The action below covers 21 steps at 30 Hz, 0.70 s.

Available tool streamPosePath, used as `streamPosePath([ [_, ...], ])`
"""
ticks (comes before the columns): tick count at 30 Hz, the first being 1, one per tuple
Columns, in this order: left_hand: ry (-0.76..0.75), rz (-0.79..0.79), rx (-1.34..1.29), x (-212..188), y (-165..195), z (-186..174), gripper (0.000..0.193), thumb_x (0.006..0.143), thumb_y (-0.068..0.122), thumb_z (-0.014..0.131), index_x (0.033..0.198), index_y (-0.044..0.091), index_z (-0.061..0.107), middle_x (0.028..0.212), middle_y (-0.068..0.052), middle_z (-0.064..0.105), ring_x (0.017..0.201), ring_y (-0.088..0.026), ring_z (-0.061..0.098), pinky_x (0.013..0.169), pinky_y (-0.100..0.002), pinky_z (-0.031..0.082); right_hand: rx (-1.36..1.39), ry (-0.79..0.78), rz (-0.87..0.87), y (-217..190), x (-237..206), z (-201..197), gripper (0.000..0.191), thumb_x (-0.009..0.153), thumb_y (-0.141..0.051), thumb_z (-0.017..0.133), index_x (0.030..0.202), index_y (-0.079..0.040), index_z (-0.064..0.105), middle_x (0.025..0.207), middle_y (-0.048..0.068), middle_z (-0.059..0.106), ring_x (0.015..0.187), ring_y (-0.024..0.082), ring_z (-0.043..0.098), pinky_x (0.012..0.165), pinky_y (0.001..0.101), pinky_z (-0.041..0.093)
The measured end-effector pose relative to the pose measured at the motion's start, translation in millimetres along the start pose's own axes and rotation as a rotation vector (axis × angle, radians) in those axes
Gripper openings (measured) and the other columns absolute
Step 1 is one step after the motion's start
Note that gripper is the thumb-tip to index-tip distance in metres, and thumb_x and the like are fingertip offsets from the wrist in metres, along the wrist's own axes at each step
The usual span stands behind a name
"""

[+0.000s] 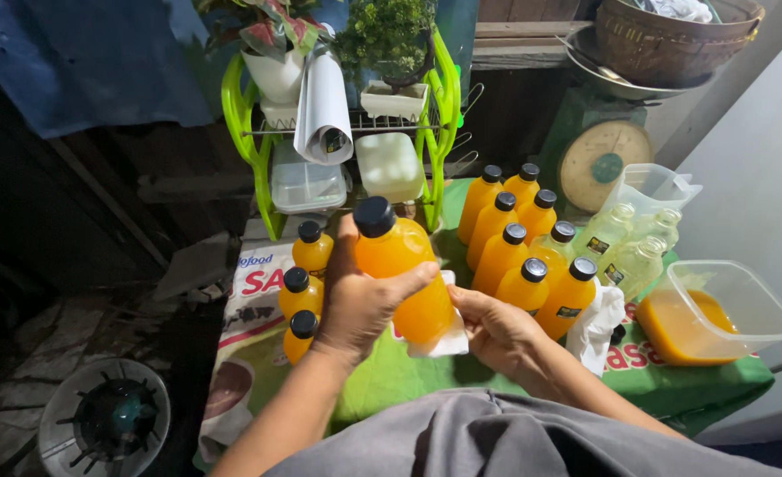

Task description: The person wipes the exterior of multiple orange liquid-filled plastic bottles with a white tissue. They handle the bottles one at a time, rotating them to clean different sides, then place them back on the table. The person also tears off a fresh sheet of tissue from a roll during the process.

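Both hands' grip holds: left hand (360,305) orange bottle (402,269), right hand (495,329) white cloth (444,340).

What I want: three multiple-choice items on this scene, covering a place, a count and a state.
1. Where is the clear square plastic tub of orange liquid? A) right end of the green-covered table B) on a rack C) on the floor
2. How many black-capped orange bottles stand beside the left hand? A) one B) three C) five
3. The orange plastic bottle gripped by the left hand is: A) capped B) open C) empty

1 A, it sits at the table's right edge; 2 B, three stand together; 3 A, black cap on.
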<state>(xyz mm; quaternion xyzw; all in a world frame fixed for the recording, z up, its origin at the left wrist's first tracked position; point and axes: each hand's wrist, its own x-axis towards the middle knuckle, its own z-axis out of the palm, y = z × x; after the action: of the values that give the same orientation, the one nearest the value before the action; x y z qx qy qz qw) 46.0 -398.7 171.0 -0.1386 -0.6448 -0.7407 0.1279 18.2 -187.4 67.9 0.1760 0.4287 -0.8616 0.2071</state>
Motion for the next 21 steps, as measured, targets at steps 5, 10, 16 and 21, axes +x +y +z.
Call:
streamPosePath([
  [5, -0.068, 0.073, 0.069, 0.0, 7.6, -13.9, 0.060, 0.071, 0.011, 0.089, 0.119, 0.009, 0.053, 0.108, -0.007, 0.070, 0.095, -0.020, 0.072, 0.087, -0.034, 0.061, -0.251, 0.122, -0.143, -27.3, -23.3, 28.9, 0.031, 0.092, -0.021, 0.063, 0.113, 0.002, 0.068, 0.097, 0.016, 0.075, 0.083, 0.029, 0.071, 0.076, 0.0423, 0.059],
  [10, -0.058, 0.108, 0.125, -0.7, 5.8, -8.5, 0.062, 0.070, 0.009, 0.088, 0.122, 0.008, 0.054, 0.112, -0.006, 0.068, 0.100, -0.018, 0.069, 0.091, -0.033, 0.058, -0.388, -0.093, -0.562, -55.3, -63.9, 75.6, 0.028, 0.099, -0.011, 0.061, 0.121, 0.004, 0.071, 0.105, 0.009, 0.073, 0.089, 0.015, 0.068, 0.082, 0.0290, 0.055],
  [16, -0.083, 0.024, -0.017, -0.3, 5.4, -1.2, 0.066, 0.069, 0.008, 0.085, 0.126, 0.008, 0.052, 0.116, -0.005, 0.067, 0.103, -0.016, 0.069, 0.090, -0.032, 0.058, -0.800, -0.130, -1.028, -28.2, -92.4, 125.7, 0.027, 0.098, -0.005, 0.059, 0.121, 0.000, 0.072, 0.123, 0.001, 0.066, 0.087, 0.005, 0.063, 0.072, 0.0209, 0.052],
  [21, -0.099, 0.086, 0.088, -1.1, 7.3, 0.0, 0.066, 0.068, 0.007, 0.086, 0.126, 0.008, 0.054, 0.116, -0.005, 0.068, 0.104, -0.016, 0.069, 0.092, -0.031, 0.057, -0.677, 0.050, -0.794, -30.6, -100.7, 132.7, 0.024, 0.098, -0.012, 0.060, 0.114, -0.003, 0.075, 0.096, 0.001, 0.069, 0.055, 0.005, 0.061, 0.040, 0.0222, 0.050],
])
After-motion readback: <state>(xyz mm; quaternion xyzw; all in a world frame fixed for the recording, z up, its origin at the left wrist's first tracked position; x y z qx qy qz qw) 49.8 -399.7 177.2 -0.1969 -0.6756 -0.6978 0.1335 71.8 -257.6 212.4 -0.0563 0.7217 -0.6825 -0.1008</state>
